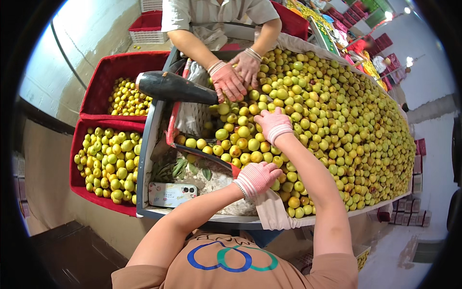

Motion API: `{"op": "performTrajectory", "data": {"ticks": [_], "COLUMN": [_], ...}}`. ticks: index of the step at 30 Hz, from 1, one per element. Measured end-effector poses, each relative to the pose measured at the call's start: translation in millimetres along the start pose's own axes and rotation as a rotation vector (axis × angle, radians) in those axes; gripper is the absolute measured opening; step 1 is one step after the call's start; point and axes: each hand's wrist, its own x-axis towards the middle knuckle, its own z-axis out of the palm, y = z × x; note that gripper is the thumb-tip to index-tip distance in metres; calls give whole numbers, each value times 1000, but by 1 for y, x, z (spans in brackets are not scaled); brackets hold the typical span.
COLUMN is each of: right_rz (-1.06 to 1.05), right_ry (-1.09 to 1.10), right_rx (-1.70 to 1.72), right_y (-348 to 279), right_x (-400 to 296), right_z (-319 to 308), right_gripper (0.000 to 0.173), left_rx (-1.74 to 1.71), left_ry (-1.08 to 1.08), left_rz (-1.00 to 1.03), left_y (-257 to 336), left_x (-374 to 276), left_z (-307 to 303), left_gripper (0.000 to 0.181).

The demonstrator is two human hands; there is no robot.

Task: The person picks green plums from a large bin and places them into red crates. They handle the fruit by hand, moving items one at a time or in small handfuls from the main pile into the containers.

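Note:
A large heap of small round yellow-green fruits point(325, 123) fills the table in the middle and right. My left hand point(257, 178), in a pink-and-white striped glove, rests at the near edge of the heap, beside a red-edged divider; its palm is hidden. Farther in, my right hand point(275, 124), gloved alike, reaches onto the fruits with its fingertips among them. Whether either hand grips a fruit cannot be seen. Across from me, a co-worker's two gloved hands point(231, 81) touch the fruits at the heap's far left edge.
A black hair dryer point(177, 87) juts over the table's left end. Two red-lined crates of fruit point(77, 159) stand at the left. A phone in a floral case point(173, 195) lies by green leaves point(180, 167). Pale cloth point(274, 209) drapes the near edge.

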Motion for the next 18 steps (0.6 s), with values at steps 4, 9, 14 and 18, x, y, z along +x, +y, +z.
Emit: {"op": "performTrajectory", "data": {"ticks": [4,9,14,18], "right_rz": [-25,97,-345,-380], "right_ry": [233,367,464,451], "right_rx": [713,2599,2949,3022], "right_y": [47,82,102,106], "right_x": [-50,-138,-150,-151], "right_z": [25,72,115,120], "right_gripper": [50,40,46,47], "left_rx": [12,-179,-12,249], "left_ry": [26,-9,90,-68], "left_rz": [22,-9,-71,-215], "left_y": [2,0,-13,-38], "left_x": [0,4,45,94], "left_z": [-4,-7,-12,-13], "left_gripper": [24,23,26,34]}}
